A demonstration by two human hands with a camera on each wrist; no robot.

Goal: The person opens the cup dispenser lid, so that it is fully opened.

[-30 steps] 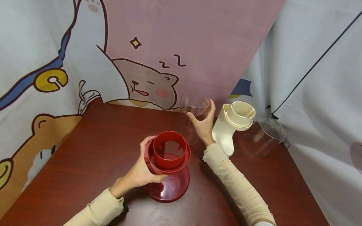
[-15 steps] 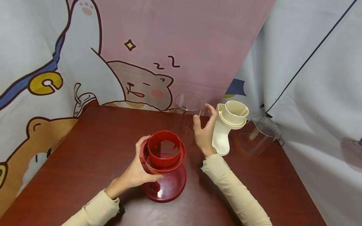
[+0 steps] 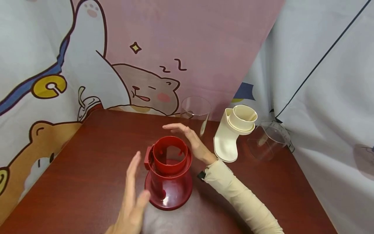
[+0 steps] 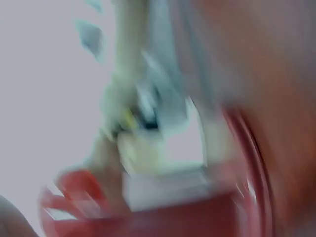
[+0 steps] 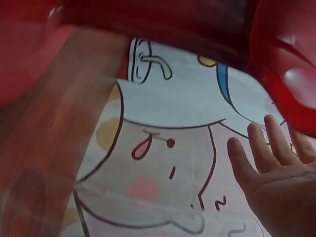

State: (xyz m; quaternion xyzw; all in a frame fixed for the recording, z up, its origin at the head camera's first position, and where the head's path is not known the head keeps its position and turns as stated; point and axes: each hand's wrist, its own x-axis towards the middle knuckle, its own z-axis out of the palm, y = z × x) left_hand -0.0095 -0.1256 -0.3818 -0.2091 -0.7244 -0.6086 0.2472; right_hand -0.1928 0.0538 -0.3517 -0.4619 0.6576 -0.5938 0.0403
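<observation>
A red plastic stand [image 3: 170, 191] with a wide round foot and a ring-shaped collar on top stands upright on the table. My left hand [image 3: 131, 203] is to its left and nearer to me, fingers straight and apart from it. To the right of the collar and a little behind it is my right hand [image 3: 194, 141], its fingers stretched out. I cannot tell whether it touches the stand. In the right wrist view, the spread fingers of the right hand [image 5: 276, 180] hold nothing. The left wrist view is badly blurred, with red plastic [image 4: 182, 219] along its bottom.
Behind the right hand stands a clear open cylinder [image 3: 196, 113]. A cream boot-shaped stand [image 3: 229, 136] with a round collar is to the right, and past it a clear jug-like container [image 3: 268, 143]. Printed curtains hang at the table's [image 3: 87, 169] back and sides.
My left hand has let go of the red stand and drawn back toward me. My right hand has left the clear cylinder and moved left to the red stand.
</observation>
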